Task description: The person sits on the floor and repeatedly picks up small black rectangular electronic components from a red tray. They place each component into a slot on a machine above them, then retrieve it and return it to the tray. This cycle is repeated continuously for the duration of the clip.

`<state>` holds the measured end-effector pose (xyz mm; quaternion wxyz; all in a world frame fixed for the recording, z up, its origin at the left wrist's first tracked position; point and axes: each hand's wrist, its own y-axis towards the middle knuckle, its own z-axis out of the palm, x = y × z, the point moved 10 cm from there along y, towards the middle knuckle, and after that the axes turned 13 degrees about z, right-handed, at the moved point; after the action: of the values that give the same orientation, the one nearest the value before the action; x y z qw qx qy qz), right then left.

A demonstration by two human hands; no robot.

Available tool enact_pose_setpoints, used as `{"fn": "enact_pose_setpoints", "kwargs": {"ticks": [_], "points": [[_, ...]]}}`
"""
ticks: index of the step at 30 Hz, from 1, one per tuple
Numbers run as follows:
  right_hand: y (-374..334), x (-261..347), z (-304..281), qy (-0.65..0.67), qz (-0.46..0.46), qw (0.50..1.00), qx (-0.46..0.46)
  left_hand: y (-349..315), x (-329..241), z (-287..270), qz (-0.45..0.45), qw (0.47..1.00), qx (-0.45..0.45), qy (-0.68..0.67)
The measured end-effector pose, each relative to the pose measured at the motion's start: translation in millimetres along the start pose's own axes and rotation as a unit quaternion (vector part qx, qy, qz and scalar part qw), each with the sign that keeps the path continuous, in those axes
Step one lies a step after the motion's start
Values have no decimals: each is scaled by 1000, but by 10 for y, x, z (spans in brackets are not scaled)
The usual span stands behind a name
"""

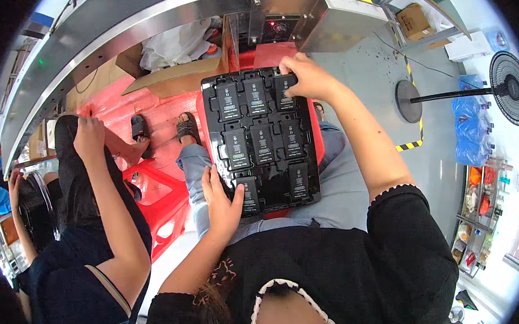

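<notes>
A black plastic tray [268, 184] rests across my lap, tilted slightly, with several flat black batteries in its moulded pockets. The bottom middle pocket holds no battery. At the tray's far right corner, my right hand [309, 79] has its fingers bent over the corner battery [286, 95], thumb against its right side; the fingertips are partly hidden. My left hand [222, 204] lies along the near left edge with fingers stretched out and apart. Its thumb touches the near left battery [249, 196].
Left of me sits another person [81, 262] in dark clothes. Ahead stand a steel machine [286, 18] and an open cardboard box [174, 78] holding white plastic. Red sheeting [110, 103] covers the floor by a red stool [163, 197]. A standing fan [509, 87] is at the right.
</notes>
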<state>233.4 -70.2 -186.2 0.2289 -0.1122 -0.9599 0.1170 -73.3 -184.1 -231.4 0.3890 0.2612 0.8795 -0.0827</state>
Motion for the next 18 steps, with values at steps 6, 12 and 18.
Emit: {"fn": "enact_pose_setpoints", "kwargs": {"ticks": [6,12,18], "points": [[-470,440,-169,490,38,870,44,-57,81,45,-22,999,-17,-39],[-755,1342,-315,621,-45,781,46,-141,182,99,-21,999,-28,-32],[-914,1762,-305,657,-95,745,65,-240,105,61,-9,999,-17,-37]]}}
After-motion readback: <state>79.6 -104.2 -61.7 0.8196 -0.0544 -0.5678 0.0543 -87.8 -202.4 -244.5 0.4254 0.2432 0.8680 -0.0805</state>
